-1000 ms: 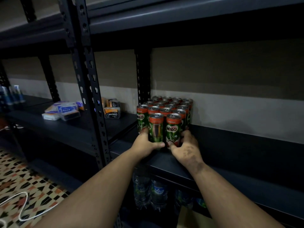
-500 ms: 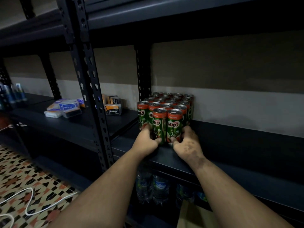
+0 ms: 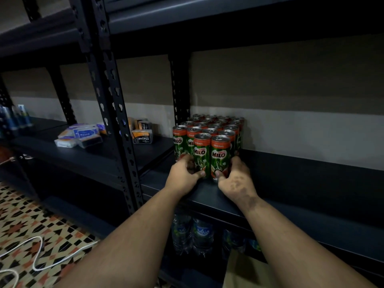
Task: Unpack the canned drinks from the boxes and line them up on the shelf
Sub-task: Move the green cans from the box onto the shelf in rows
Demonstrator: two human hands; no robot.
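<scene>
Dark metal shelf (image 3: pixel 301 179) bearing upright Milo cans (image 3: pixel 209 140) (packed in rows).

**Obscured and Illegible Items**

The lower fronts of the two foremost green-and-red Milo drink cans (image 3: pixel 209 151) are covered by the left hand (image 3: pixel 182 177) and right hand (image 3: pixel 236 181). Rear rows of cans show lids only; their count cannot be fixed. Clear plastic water bottles (image 3: pixel 202 235) beneath the dark metal shelf (image 3: pixel 291 183) are dim, tops hidden by its front edge. Blue items (image 3: pixel 12 119) near the shelf's far left end are blurred. A tan cardboard box (image 3: pixel 247 271) is cut by the bottom edge.
</scene>
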